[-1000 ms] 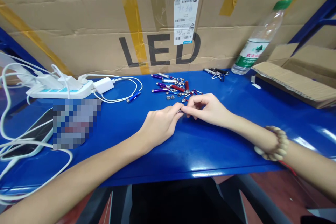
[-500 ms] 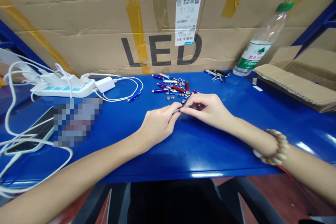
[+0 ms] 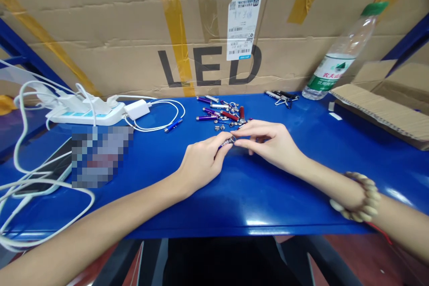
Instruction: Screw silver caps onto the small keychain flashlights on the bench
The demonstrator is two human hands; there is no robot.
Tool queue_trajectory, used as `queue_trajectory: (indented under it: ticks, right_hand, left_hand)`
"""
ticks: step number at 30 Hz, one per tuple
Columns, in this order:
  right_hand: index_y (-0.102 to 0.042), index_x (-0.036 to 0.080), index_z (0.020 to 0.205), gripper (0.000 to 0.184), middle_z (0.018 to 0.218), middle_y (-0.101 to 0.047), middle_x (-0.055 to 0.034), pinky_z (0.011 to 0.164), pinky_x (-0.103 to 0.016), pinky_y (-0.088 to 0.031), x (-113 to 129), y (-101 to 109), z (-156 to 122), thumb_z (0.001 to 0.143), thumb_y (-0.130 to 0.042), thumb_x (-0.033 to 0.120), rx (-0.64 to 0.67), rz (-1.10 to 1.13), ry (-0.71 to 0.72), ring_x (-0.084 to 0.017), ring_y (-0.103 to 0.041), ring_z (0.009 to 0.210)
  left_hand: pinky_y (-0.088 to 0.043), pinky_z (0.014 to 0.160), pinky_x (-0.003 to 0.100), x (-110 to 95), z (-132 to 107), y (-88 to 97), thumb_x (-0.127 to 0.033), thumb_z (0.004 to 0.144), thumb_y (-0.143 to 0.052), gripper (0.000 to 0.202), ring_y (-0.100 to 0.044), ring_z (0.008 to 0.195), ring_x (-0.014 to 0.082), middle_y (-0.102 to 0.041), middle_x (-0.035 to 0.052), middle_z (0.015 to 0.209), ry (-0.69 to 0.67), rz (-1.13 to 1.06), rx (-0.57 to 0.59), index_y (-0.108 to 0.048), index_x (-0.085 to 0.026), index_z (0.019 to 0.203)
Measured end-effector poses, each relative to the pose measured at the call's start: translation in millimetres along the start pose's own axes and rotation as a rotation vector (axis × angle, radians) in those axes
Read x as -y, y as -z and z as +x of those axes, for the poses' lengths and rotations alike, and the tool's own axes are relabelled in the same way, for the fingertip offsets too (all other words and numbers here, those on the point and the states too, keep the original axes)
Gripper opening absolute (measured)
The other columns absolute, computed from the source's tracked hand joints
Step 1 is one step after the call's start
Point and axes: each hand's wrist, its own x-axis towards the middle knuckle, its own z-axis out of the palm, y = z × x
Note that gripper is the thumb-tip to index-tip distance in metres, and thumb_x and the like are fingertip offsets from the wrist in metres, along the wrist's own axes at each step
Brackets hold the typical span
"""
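My left hand (image 3: 201, 161) and my right hand (image 3: 268, 143) meet in the middle of the blue table (image 3: 234, 187). Together they pinch a small purple keychain flashlight (image 3: 228, 142), the left fingers round its body and the right fingertips at its end. Just beyond the hands lies a pile of small flashlights (image 3: 223, 111) in purple, red and silver, with loose metal caps. One blue flashlight (image 3: 173, 125) lies apart to the left. A bead bracelet (image 3: 358, 196) is on my right wrist.
A white power strip (image 3: 87, 116) with chargers and cables sits at the left, a phone (image 3: 50, 174) beside a blurred patch. A large LED cardboard box (image 3: 208, 31) stands behind. A water bottle (image 3: 342, 53) leans at the right by an open carton (image 3: 382, 107). Black clips (image 3: 281, 96) lie nearby.
The hands stay joined on the small flashlight; the right fingers have shifted slightly along it. The camera view has drifted a little.
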Motion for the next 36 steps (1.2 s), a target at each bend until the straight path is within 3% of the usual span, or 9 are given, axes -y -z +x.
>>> queue_trajectory:
  ticks: [14, 25, 31, 36]
  right_hand:
    - [-0.070, 0.022, 0.086, 0.015, 0.080, -0.064, -0.0029, 0.045, -0.021, -0.049, 0.5, 6.1, -2.0, 0.072, -0.065, 0.024, 0.037, 0.027, 0.048, -0.008, -0.056, 0.051]
    - [-0.069, 0.018, 0.078, 0.015, 0.077, -0.065, -0.0036, 0.041, -0.019, -0.046, 1.3, 4.7, 0.1, 0.070, -0.066, 0.030, 0.070, 0.085, -0.089, -0.006, -0.054, 0.044]
    - [-0.069, 0.017, 0.079, 0.021, 0.057, -0.062, -0.0002, 0.041, -0.020, -0.046, 0.3, 3.9, -0.6, 0.067, -0.069, 0.034, 0.049, 0.081, -0.183, -0.008, -0.055, 0.041]
    - [-0.070, 0.020, 0.075, 0.017, 0.073, -0.066, -0.0032, 0.042, -0.022, -0.049, 1.3, 3.4, 0.2, 0.064, -0.070, 0.034, -0.003, 0.086, -0.177, -0.008, -0.055, 0.044]
  left_hand:
    - [-0.048, 0.070, 0.019, 4.3, 0.3, -4.9, -0.024, 0.089, -0.038, 0.021, -0.062, 0.085, 0.0126, -0.065, -0.0022, 0.101, -0.050, -0.009, 0.000, -0.054, -0.024, 0.103]
    - [-0.048, 0.075, 0.021, 5.0, 0.6, -6.0, -0.023, 0.090, -0.038, 0.020, -0.062, 0.086, 0.0131, -0.065, -0.0010, 0.096, -0.064, -0.035, 0.060, -0.052, -0.023, 0.103]
    - [-0.048, 0.072, 0.022, 5.3, 2.4, -6.3, -0.024, 0.088, -0.044, 0.017, -0.062, 0.082, 0.0130, -0.064, 0.0004, 0.096, -0.007, -0.170, 0.031, -0.050, -0.019, 0.103]
    - [-0.046, 0.077, 0.027, 6.6, 3.1, -7.4, -0.023, 0.089, -0.041, 0.016, -0.059, 0.083, 0.0146, -0.063, 0.0021, 0.089, -0.033, -0.164, 0.040, -0.054, -0.018, 0.095]
